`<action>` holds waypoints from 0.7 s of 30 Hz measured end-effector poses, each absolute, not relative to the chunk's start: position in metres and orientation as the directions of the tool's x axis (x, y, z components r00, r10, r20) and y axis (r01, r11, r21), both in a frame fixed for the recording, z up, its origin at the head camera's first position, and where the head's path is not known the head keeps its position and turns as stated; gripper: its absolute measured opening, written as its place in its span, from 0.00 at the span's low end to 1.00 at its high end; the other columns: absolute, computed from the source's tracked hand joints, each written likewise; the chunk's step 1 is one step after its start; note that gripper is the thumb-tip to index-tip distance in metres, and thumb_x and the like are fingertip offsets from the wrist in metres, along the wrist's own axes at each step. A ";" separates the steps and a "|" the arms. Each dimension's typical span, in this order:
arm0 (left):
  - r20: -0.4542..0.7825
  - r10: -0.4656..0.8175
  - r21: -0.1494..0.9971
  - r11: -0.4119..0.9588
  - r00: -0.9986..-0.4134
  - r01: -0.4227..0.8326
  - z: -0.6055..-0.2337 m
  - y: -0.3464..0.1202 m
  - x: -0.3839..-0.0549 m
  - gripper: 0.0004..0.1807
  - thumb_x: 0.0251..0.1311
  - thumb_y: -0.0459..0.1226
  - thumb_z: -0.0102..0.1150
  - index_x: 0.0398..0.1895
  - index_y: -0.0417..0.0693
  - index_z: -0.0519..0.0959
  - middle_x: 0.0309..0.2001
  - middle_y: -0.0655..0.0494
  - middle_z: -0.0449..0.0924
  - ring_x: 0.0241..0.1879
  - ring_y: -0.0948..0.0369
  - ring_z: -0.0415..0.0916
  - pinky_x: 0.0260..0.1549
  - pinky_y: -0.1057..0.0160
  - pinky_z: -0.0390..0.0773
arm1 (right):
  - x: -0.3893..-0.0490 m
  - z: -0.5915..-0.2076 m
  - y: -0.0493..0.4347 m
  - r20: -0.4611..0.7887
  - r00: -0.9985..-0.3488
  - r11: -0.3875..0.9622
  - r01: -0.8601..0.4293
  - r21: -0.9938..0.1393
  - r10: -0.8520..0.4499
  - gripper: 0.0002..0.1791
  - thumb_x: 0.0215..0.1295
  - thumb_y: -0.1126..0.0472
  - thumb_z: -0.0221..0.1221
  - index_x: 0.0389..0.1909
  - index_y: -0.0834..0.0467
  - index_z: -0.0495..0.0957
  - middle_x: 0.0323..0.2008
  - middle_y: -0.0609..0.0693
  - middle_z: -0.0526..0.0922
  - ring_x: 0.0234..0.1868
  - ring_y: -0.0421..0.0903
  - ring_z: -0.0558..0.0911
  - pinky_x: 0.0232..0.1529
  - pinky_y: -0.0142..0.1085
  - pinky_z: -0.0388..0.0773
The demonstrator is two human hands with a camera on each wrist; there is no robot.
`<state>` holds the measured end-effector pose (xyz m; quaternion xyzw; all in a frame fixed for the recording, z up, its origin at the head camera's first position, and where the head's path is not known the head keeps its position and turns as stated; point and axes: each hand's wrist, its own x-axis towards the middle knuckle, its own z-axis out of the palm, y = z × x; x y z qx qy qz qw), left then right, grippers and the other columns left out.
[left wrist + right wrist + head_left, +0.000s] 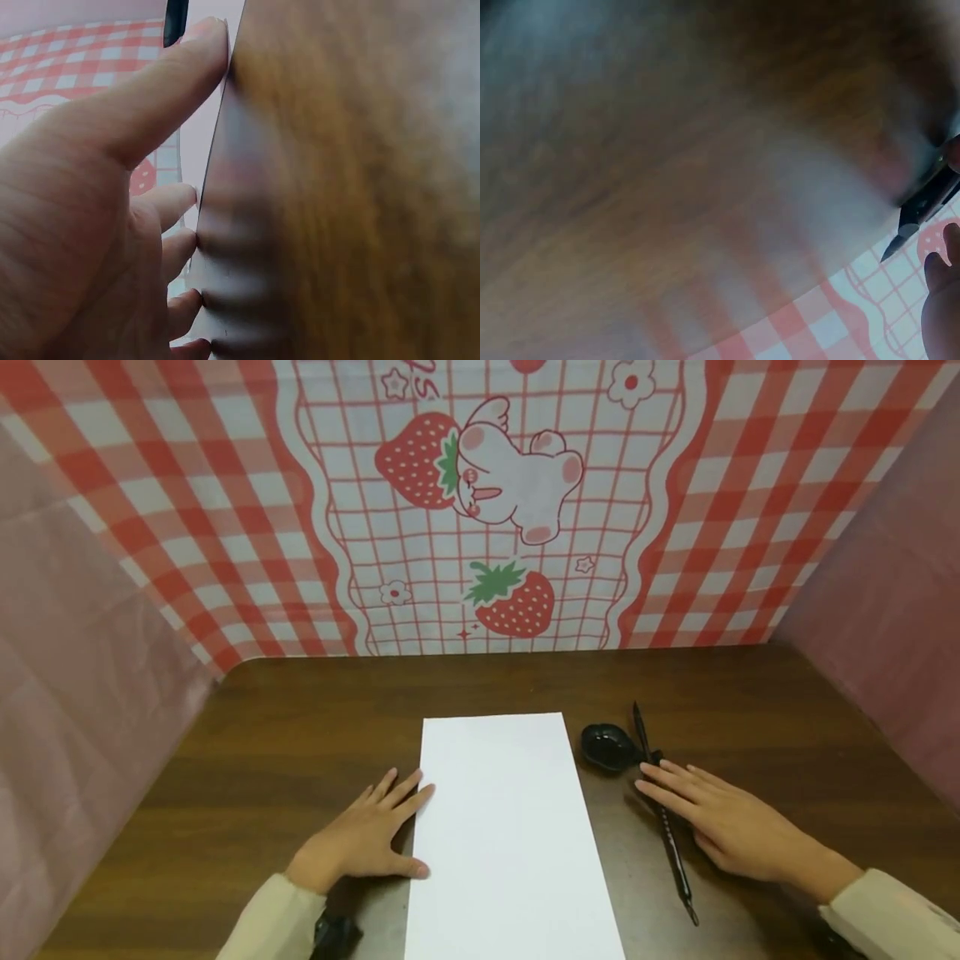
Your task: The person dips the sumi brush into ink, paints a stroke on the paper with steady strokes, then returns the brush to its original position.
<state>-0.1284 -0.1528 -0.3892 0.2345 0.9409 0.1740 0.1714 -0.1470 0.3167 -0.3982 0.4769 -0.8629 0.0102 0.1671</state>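
Observation:
A long white sheet of paper (510, 835) lies on the brown table. My left hand (367, 831) rests at its left edge with fingers and thumb spread, the tips of the thumb and nearest fingers on the paper. In the left wrist view the thumb (169, 90) and fingertips reach the paper's edge. To the right of the sheet, a dark writing brush (670, 835) leans across the handle of a small black ink dish (606, 746). My right hand (735, 822) is at the brush, fingers extended over its shaft; whether they touch it is unclear. The right wrist view shows the brush tip (900, 244).
A red-and-white checked cloth (720, 527) with strawberries hangs behind the table's back edge (360, 664). Pinkish cloth (82, 710) covers both sides. The brown tabletop (247, 760) surrounds the paper. A black wrist device (336, 937) sits under the left sleeve.

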 end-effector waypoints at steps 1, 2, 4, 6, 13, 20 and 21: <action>-0.243 0.498 0.411 0.830 -0.832 0.377 -0.389 -0.153 -0.129 0.55 0.48 0.65 0.61 0.76 0.54 0.51 0.77 0.51 0.41 0.74 0.40 0.36 0.67 0.35 0.46 | -0.147 -0.399 0.316 0.296 -0.481 0.538 -0.829 0.153 -0.825 0.32 0.72 0.52 0.23 0.69 0.57 0.63 0.68 0.56 0.65 0.76 0.42 0.49 0.74 0.29 0.33; -0.245 0.496 0.413 0.831 -0.833 0.373 -0.389 -0.153 -0.130 0.54 0.49 0.64 0.61 0.76 0.54 0.51 0.77 0.51 0.41 0.75 0.41 0.36 0.67 0.35 0.47 | -0.148 -0.399 0.316 0.291 -0.473 0.531 -0.830 0.170 -0.832 0.32 0.72 0.53 0.22 0.69 0.57 0.63 0.69 0.56 0.65 0.76 0.42 0.48 0.74 0.29 0.33; -0.246 0.491 0.417 0.832 -0.836 0.366 -0.389 -0.153 -0.132 0.53 0.50 0.64 0.60 0.76 0.54 0.50 0.77 0.52 0.40 0.75 0.41 0.35 0.68 0.35 0.46 | -0.149 -0.400 0.316 0.283 -0.459 0.520 -0.830 0.202 -0.842 0.33 0.71 0.54 0.21 0.69 0.57 0.63 0.69 0.55 0.65 0.76 0.42 0.47 0.74 0.30 0.33; -0.238 0.491 0.418 0.831 -0.838 0.368 -0.388 -0.153 -0.132 0.52 0.52 0.63 0.59 0.76 0.53 0.51 0.77 0.51 0.41 0.75 0.40 0.36 0.67 0.35 0.47 | -0.150 -0.402 0.315 0.278 -0.446 0.509 -0.830 0.226 -0.851 0.33 0.71 0.55 0.21 0.69 0.57 0.63 0.69 0.54 0.64 0.76 0.43 0.46 0.74 0.31 0.33; -0.211 0.510 0.443 0.810 -0.834 0.384 -0.390 -0.156 -0.126 0.53 0.52 0.65 0.57 0.75 0.50 0.51 0.77 0.50 0.43 0.74 0.39 0.38 0.66 0.34 0.48 | -0.154 -0.407 0.315 0.274 -0.415 0.486 -0.825 0.287 -0.867 0.33 0.72 0.59 0.19 0.68 0.58 0.64 0.67 0.54 0.67 0.76 0.45 0.49 0.75 0.34 0.36; -0.225 0.521 0.459 0.802 -0.823 0.383 -0.393 -0.159 -0.123 0.56 0.48 0.66 0.60 0.76 0.51 0.51 0.77 0.50 0.42 0.74 0.40 0.37 0.67 0.34 0.47 | -0.156 -0.410 0.314 0.289 -0.382 0.461 -0.836 0.296 -0.878 0.30 0.76 0.60 0.20 0.66 0.60 0.67 0.64 0.55 0.71 0.76 0.44 0.50 0.75 0.33 0.38; -0.223 0.521 0.458 0.802 -0.824 0.383 -0.393 -0.159 -0.123 0.56 0.48 0.66 0.60 0.75 0.52 0.51 0.77 0.50 0.43 0.74 0.40 0.37 0.67 0.34 0.47 | -0.156 -0.411 0.313 0.291 -0.376 0.456 -0.839 0.296 -0.880 0.30 0.77 0.60 0.21 0.65 0.60 0.67 0.64 0.56 0.72 0.76 0.43 0.50 0.75 0.33 0.39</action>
